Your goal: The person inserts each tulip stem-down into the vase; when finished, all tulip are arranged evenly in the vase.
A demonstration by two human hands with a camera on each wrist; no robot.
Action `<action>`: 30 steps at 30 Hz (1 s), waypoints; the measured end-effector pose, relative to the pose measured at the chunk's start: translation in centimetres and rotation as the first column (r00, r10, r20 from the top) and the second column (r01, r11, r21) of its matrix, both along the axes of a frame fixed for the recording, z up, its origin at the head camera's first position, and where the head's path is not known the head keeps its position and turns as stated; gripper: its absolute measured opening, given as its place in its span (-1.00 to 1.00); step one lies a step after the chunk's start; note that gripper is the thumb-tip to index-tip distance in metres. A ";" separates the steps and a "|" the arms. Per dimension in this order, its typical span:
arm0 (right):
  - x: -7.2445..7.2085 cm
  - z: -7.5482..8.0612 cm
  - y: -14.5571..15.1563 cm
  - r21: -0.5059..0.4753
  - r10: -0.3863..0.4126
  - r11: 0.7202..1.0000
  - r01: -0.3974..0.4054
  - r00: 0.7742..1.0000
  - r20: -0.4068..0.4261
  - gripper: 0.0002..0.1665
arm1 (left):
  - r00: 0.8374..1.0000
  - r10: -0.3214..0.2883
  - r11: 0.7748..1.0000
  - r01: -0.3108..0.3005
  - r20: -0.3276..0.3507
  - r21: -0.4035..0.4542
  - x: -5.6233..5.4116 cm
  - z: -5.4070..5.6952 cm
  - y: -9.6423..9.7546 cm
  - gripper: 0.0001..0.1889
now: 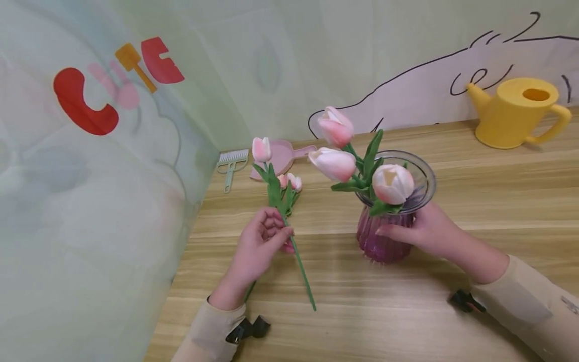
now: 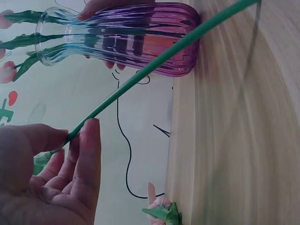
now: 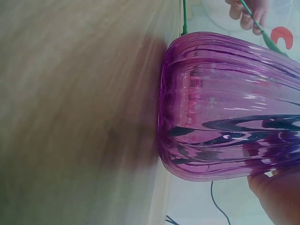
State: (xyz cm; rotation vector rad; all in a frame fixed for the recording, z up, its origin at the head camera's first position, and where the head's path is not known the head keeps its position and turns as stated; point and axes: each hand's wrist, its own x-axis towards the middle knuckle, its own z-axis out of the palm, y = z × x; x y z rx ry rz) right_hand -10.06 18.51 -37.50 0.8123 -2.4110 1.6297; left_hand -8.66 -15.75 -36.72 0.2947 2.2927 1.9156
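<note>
Between thumb and fingers, my left hand point(image 1: 259, 246) pinches the green stem of an artificial pink-and-white tulip point(image 1: 261, 150). Its bloom points away from me and the bare stem end slants down to the right, as the stem point(image 2: 159, 61) in the left wrist view also shows. My right hand point(image 1: 434, 232) grips the ribbed glass vase point(image 1: 384, 244), purple at the base and clear at the flared rim. Three tulips point(image 1: 333, 165) stand in it, leaning left over the rim. In the right wrist view the vase's base point(image 3: 176, 108) is right at the tabletop.
More tulips point(image 1: 295, 182) lie on the wooden table point(image 1: 334, 332) behind my left hand. At the back left are a pink dustpan point(image 1: 281, 157) and a small green brush point(image 1: 229, 173). A yellow watering can point(image 1: 511, 120) stands back right, before a printed wall covering point(image 1: 280, 60).
</note>
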 end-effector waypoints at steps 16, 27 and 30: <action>0.2 0.0 0.1 0.043 0.000 0.999 0.002 0.999 -0.038 -0.06 | 0.975 0.075 0.979 -0.032 -0.209 0.203 0.0 2.7 0.5 -0.73; 0.2 0.2 0.1 0.023 0.013 1.000 -0.013 0.999 -0.029 0.00 | 0.921 0.084 0.953 0.037 -0.380 0.301 -0.5 5.3 2.6 -0.63; 0.2 0.2 0.0 0.026 0.014 1.000 -0.014 1.000 -0.012 -0.01 | 0.910 0.085 0.946 0.055 -0.406 0.320 -0.3 5.7 2.9 -0.65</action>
